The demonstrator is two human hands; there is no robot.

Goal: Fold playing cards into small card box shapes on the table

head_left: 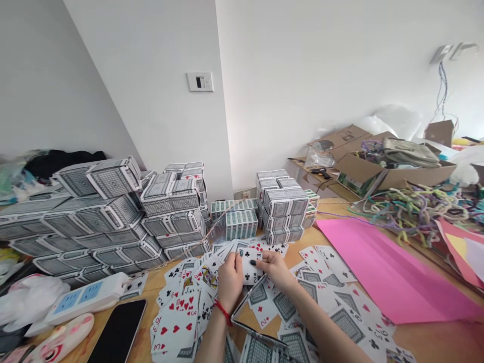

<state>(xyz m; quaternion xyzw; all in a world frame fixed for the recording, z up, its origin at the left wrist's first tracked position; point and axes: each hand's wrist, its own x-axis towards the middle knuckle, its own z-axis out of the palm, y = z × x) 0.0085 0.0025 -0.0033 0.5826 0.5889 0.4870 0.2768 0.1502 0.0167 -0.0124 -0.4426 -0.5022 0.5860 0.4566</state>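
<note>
My left hand point(230, 280), with a red cord at the wrist, pinches the left edge of a playing card point(248, 272) showing black clubs. My right hand point(278, 272) pinches its right side, and a K corner shows under the fingers. Whether one card or several lie in this grip I cannot tell. Just below, between my forearms, stands a thin bent strip point(259, 335), seemingly of folded cards, seen edge-on. Loose playing cards point(176, 330) lie spread around and under both hands, some face up, some showing grey patterned backs.
Blocks made of cards point(113, 179) are stacked at the left, with another stack point(285, 201) behind my hands. Green-patterned boxes point(242, 224) stand between. A phone point(117, 333) and power strip point(86, 297) lie left; pink paper point(381, 267), tangled yarn point(412, 212) and a carton point(393, 176) right.
</note>
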